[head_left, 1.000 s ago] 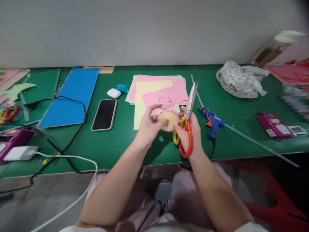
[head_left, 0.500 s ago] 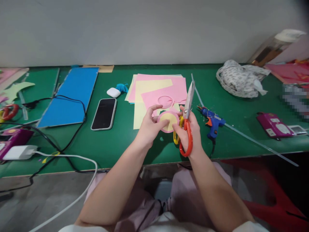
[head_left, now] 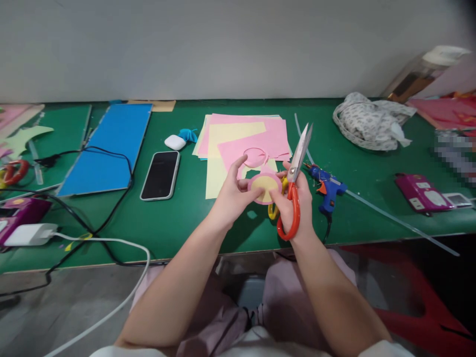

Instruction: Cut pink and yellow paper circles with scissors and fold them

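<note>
Between my two hands is a round paper piece (head_left: 265, 183), a yellow disc inside a pink rim, held above the green table. My left hand (head_left: 235, 194) pinches its left side, thumb on the yellow face and index finger raised. With thumb and fingers my right hand (head_left: 293, 201) grips the right side of the disc. Scissors (head_left: 296, 166) with one red and one yellow handle also rest in that hand, blades pointing up and away, nearly closed. Just beyond lies a pink sheet (head_left: 241, 144) with a round cut in it, on top of yellow and pink paper (head_left: 215, 173).
A phone (head_left: 160, 176), a white case (head_left: 174, 143) and a blue board (head_left: 107, 148) lie left, with cables (head_left: 130, 245) nearer me. On the right are a blue glue gun (head_left: 327, 188) with a long glue stick (head_left: 401, 222), a patterned cloth (head_left: 372, 121) and a purple power strip (head_left: 422, 194).
The paper disc has shifted slightly right and tilted flatter. My right hand has turned, so the scissor blades lean further right. The left index finger is raised higher.
</note>
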The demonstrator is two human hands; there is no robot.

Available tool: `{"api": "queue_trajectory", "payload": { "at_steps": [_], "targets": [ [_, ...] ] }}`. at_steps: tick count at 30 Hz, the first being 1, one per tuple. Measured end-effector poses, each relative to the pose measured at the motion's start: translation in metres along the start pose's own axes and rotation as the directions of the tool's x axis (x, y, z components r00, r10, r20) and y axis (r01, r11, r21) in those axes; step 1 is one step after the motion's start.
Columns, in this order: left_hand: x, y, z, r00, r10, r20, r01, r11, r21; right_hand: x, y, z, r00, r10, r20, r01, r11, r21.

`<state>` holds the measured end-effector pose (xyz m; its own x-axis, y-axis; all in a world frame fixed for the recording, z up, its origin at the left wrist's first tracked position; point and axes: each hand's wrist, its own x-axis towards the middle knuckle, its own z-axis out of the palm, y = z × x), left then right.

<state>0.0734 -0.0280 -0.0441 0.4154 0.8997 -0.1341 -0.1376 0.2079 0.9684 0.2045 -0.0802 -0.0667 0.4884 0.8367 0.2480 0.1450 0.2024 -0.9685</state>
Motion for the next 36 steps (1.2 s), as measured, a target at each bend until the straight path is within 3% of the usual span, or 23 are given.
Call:
{"api": "queue_trajectory", "payload": {
  "at_steps": [18, 24, 29, 36],
  "targets": [
    [0.002, -0.005, 0.006, 0.998, 0.031, -0.052, -0.032, 0.999, -0.021, 0.000, 0.004, 0.000, 0.999, 0.007, -0.040, -0.005, 0.998, 0.064],
    [0.002, -0.005, 0.007, 0.997, 0.037, -0.065, -0.037, 0.999, 0.005, -0.001, -0.001, 0.001, 1.000, 0.006, -0.017, -0.006, 1.000, 0.012],
    [0.001, 0.000, 0.004, 0.994, 0.045, -0.098, -0.044, 0.999, 0.009, -0.002, -0.004, -0.001, 0.998, 0.043, 0.056, -0.044, 0.999, 0.021],
    [-0.010, 0.035, -0.013, 0.947, 0.189, -0.259, -0.185, 0.982, 0.040, -0.013, -0.009, -0.009, 0.948, -0.007, 0.317, -0.004, 0.999, 0.034]
  ]
}}
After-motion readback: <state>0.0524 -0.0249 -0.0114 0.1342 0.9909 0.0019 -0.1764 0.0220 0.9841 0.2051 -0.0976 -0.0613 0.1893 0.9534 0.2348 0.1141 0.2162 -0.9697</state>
